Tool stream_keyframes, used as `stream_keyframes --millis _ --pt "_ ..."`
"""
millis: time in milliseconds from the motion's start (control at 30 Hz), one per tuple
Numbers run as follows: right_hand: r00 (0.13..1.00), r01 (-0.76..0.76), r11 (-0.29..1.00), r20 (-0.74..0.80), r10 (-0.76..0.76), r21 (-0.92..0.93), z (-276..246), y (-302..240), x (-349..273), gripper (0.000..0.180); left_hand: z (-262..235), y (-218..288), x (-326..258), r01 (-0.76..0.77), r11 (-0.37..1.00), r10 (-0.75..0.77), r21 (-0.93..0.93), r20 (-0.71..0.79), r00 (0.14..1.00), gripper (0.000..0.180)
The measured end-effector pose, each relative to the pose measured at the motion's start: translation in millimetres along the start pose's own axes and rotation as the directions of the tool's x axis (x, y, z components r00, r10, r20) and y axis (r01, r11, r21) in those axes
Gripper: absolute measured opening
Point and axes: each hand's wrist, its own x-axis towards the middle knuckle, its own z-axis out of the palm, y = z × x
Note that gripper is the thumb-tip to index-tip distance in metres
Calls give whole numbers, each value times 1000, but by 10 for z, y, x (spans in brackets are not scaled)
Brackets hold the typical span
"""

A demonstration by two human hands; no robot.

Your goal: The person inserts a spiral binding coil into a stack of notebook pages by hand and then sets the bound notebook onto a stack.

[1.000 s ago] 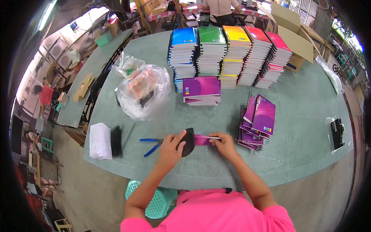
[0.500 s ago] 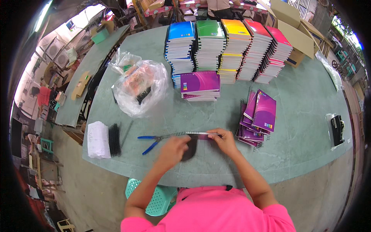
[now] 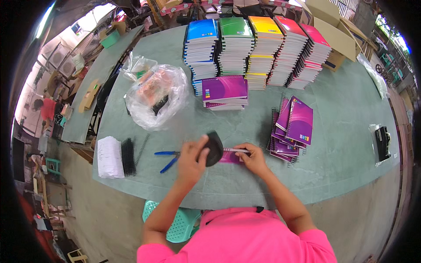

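My left hand (image 3: 192, 160), slightly blurred, has its fingers closed at the edge of a flat, dark, rounded piece (image 3: 214, 149) raised above the table. I cannot make out its exact kind. Just to its right, my right hand (image 3: 252, 158) pinches a small purple notebook (image 3: 229, 157) by its edge, with a strip of white paper edge facing up. Whether a coil runs through this notebook is hidden. Blue-handled pliers (image 3: 168, 161) lie spread on the table beside my left hand.
Black spiral coils (image 3: 128, 157) lie by a white paper-wrapped bundle (image 3: 109, 158) at left. A clear plastic bag (image 3: 158, 98) sits behind. Purple notebooks (image 3: 300, 120) are piled at right, and tall notebook stacks (image 3: 237, 52) line the back. A black metal clip-like part (image 3: 383, 143) lies far right.
My left hand has left the coil beside the notebook and lifted the dark piece off the table. My right hand still holds the notebook in nearly the same place.
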Motion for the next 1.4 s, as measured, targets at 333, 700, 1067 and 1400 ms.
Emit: stream_keyframes --millis 333,700,1067,1400 --pt "941 316 931 -63 -332 -184 -102 -48 139 16 -274 169 198 15 977 -72 -213 -262 962 32" --pt "858 456 705 59 -510 -543 -23 -133 111 24 198 -146 -284 121 993 -95 -1 620 779 31" --pt "838 382 358 157 -523 -852 238 -188 162 19 257 -215 -367 201 974 -99 -105 600 794 32" --pt "807 452 374 191 -559 -810 188 -64 237 17 -47 4 -49 127 989 -96 -80 312 945 32"
